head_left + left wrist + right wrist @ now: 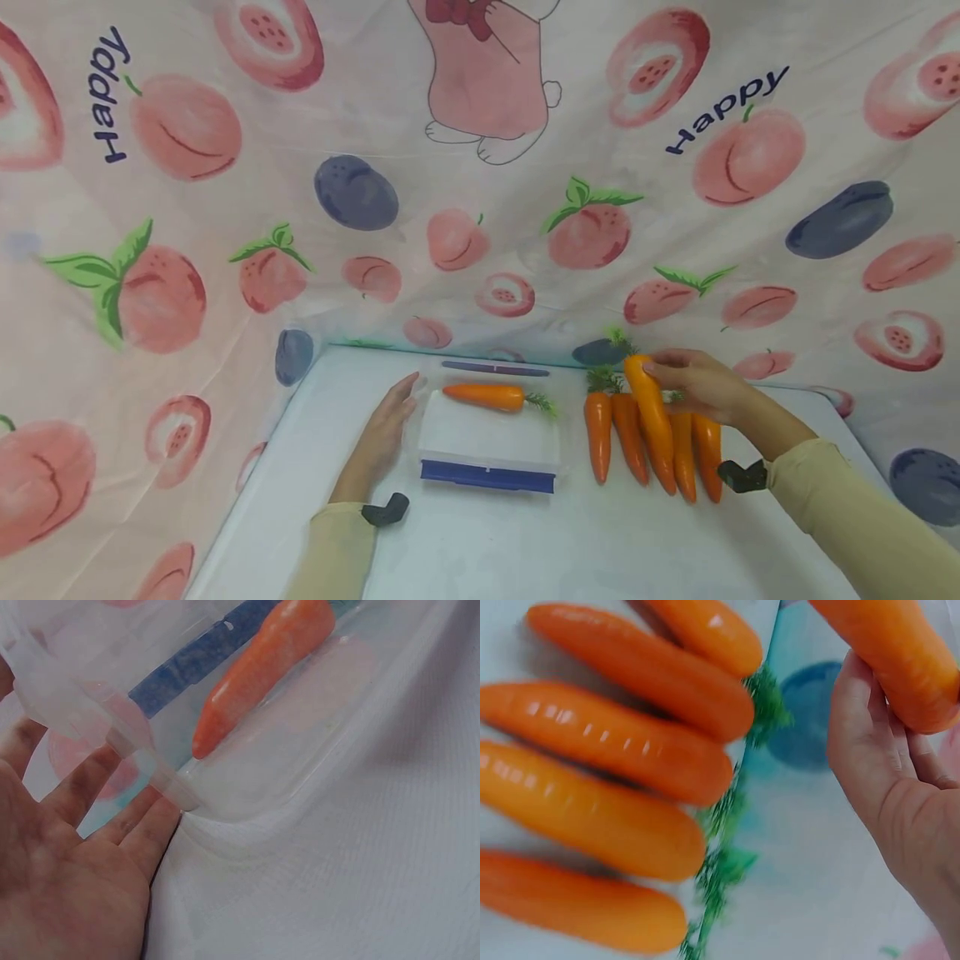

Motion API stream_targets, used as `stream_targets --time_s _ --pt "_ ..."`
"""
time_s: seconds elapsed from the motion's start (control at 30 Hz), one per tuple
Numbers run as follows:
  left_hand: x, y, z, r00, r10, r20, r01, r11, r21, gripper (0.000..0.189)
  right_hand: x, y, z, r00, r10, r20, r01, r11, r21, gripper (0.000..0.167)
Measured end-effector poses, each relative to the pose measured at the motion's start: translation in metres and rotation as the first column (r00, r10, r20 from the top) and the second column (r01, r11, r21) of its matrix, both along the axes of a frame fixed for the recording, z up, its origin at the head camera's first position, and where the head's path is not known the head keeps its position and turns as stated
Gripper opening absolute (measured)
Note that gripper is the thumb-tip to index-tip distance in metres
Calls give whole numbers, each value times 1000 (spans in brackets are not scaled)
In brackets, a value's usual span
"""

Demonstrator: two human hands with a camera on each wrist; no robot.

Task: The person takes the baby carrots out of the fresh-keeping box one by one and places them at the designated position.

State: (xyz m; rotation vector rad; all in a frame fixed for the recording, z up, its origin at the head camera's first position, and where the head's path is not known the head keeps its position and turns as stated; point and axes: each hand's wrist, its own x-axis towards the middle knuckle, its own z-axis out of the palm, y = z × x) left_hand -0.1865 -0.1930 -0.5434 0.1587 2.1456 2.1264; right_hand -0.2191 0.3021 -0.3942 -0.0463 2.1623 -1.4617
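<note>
A clear plastic box (487, 437) with blue latches stands on the white table; one orange toy carrot (483, 397) with a green top lies inside along its far side. My left hand (386, 425) is at the box's left side, its fingers extended against the clear wall (142, 757) in the left wrist view. My right hand (697, 383) grips another carrot (651, 417) near its leafy end, lifted and tilted above a row of carrots. The held carrot (900, 664) is apart from the row in the right wrist view.
Several carrots (607, 742) lie side by side right of the box, leafy ends toward the back. A blue latch (487, 477) hangs at the box's front, another (495, 368) at its back. A fruit-patterned sheet (465, 192) rises behind and beside the table.
</note>
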Motion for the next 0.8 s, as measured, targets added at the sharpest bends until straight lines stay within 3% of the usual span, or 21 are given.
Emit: stream_targets --time_s 0.27,0.8 --pt "-1 0 -2 1000 -20 20 18 998 62 50 8 37 -6 999 -47 -19 48 998 37 78" --pt "-1 -1 -2 1000 -6 20 6 1000 13 50 17 89 -30 995 -98 -29 99 994 51 76"
